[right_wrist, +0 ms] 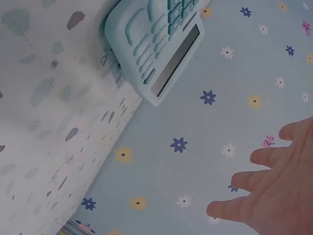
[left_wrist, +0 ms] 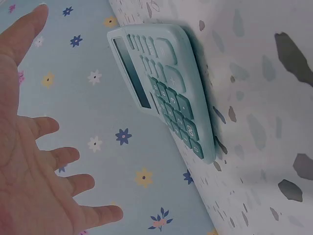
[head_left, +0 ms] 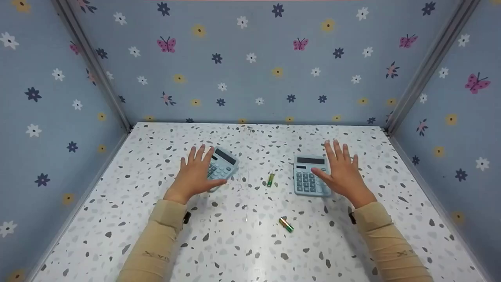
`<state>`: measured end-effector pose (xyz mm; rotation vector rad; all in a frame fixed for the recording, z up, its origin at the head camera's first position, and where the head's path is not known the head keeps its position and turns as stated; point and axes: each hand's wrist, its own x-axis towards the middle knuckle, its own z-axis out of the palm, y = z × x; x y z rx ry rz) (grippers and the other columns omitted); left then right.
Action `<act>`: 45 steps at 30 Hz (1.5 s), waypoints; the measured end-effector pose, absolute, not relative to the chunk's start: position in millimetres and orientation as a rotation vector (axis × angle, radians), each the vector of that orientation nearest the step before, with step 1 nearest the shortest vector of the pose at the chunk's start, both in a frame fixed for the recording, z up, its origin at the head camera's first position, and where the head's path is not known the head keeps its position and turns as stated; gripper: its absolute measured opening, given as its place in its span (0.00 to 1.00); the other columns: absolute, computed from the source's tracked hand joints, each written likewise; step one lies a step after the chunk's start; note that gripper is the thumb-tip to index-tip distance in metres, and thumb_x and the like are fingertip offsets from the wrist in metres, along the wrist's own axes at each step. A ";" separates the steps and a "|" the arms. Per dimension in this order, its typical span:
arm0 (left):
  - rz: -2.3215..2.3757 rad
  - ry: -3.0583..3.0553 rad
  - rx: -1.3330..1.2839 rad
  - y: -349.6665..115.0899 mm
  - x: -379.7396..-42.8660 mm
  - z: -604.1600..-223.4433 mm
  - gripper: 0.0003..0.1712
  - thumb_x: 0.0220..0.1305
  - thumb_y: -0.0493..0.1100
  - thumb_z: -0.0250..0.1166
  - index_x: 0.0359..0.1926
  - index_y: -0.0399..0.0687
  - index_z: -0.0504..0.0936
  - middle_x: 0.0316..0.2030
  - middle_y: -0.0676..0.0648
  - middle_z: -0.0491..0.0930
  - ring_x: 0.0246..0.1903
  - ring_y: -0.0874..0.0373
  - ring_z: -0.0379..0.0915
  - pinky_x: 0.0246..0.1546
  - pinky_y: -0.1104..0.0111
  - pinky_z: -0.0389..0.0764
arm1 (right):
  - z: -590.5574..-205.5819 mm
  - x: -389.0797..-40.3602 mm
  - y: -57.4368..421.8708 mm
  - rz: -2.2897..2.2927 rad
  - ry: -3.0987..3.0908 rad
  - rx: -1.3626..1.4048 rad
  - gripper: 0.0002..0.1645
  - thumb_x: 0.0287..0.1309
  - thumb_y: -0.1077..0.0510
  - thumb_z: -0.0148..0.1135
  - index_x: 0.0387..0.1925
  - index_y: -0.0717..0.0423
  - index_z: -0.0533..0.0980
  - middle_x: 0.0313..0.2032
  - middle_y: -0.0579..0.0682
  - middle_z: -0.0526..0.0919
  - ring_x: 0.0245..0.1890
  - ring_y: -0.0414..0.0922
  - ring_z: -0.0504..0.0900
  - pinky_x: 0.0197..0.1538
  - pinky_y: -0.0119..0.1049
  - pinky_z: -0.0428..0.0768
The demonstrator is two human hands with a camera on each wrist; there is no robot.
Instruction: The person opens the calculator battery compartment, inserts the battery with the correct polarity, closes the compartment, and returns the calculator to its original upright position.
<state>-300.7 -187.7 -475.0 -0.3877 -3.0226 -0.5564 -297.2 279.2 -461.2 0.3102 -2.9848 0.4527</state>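
Two light blue calculators lie face up on the speckled table. The left calculator (head_left: 224,162) is turned at an angle, and my left hand (head_left: 193,172) hovers over its left side with fingers spread. In the left wrist view a gap shows between that hand (left_wrist: 44,161) and the calculator (left_wrist: 161,88). The right calculator (head_left: 307,178) sits nearly straight, its right edge partly covered by my right hand (head_left: 344,174), whose fingers are spread above it. Nothing is held in the right hand (right_wrist: 274,181), which is apart from the calculator (right_wrist: 156,44) in the right wrist view.
A small green and gold battery (head_left: 271,180) lies between the calculators. Another battery (head_left: 286,225) is nearer the front. Flower-patterned panels (head_left: 250,78) wall the table (head_left: 250,254) at the back and both sides, with metal posts (head_left: 430,66) at the corners.
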 end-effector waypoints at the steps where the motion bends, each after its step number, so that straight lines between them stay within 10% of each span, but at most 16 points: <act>1: -0.560 -3.026 -0.388 -188.2 -301.1 -475.1 0.70 0.62 0.74 0.74 0.89 0.47 0.49 0.87 0.33 0.43 0.85 0.27 0.33 0.78 0.22 0.43 | -461.8 -297.2 279.0 0.456 -2.980 0.316 0.64 0.74 0.23 0.54 0.89 0.53 0.40 0.87 0.66 0.38 0.86 0.72 0.35 0.80 0.81 0.37; 18: -0.892 -3.094 -0.286 -202.3 -307.7 -487.8 0.71 0.61 0.62 0.80 0.88 0.40 0.45 0.85 0.32 0.52 0.79 0.33 0.58 0.78 0.35 0.66 | -461.9 -291.4 262.9 0.557 -2.885 0.440 0.60 0.72 0.37 0.69 0.88 0.56 0.47 0.86 0.67 0.49 0.85 0.71 0.47 0.82 0.76 0.51; 45: -1.048 -3.150 -0.323 -220.7 -313.4 -483.5 0.64 0.64 0.64 0.76 0.87 0.40 0.52 0.84 0.30 0.54 0.81 0.31 0.55 0.81 0.34 0.61 | -450.0 -283.8 219.2 0.722 -2.880 0.565 0.56 0.72 0.42 0.71 0.88 0.54 0.52 0.84 0.65 0.57 0.84 0.66 0.58 0.82 0.69 0.63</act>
